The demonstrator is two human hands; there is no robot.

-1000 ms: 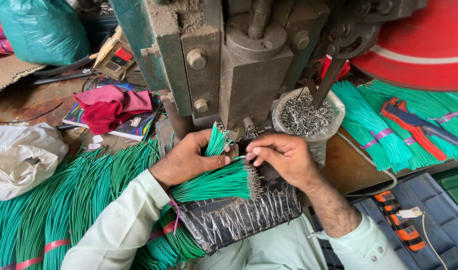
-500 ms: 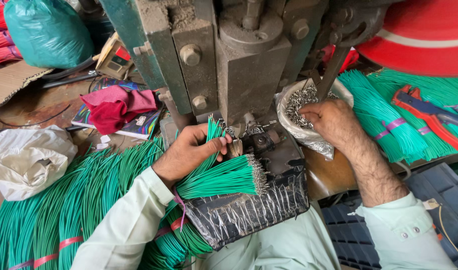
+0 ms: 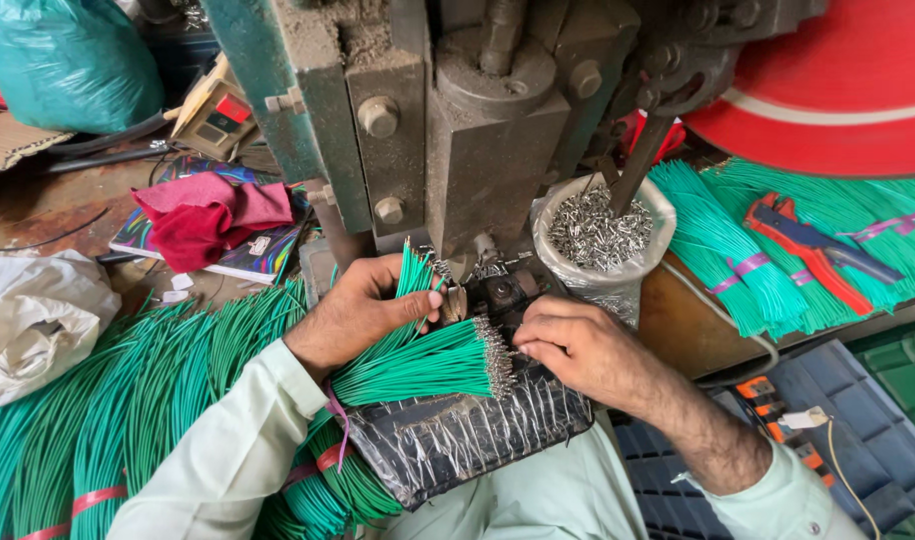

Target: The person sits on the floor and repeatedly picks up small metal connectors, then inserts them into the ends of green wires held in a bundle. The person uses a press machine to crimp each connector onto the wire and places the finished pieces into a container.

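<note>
Green wires (image 3: 128,400) lie spread in long rows at the far left of the surface (image 3: 38,215), beside a crumpled white bag (image 3: 33,320), with a red cloth (image 3: 213,215) on a book behind them. Next comes my left hand (image 3: 358,315), its grip closed around a bundle (image 3: 423,360) of those wires, thumb pressed over the top, a few loose ends poking up between my fingers. That bundle fans out to the right, its metal-tipped ends just under the press (image 3: 488,130) and over a black pad (image 3: 458,435) wrapped in plastic film. My right hand (image 3: 578,345) sits just beside those tips, fingers curled and pinched at the wire ends near the die; I cannot tell whether anything small is caught in that grip. Behind it stands a bag of metal terminals (image 3: 598,230). Farther right, more tied wire bundles (image 3: 738,250) rest with red pliers (image 3: 808,245) on top.
</note>
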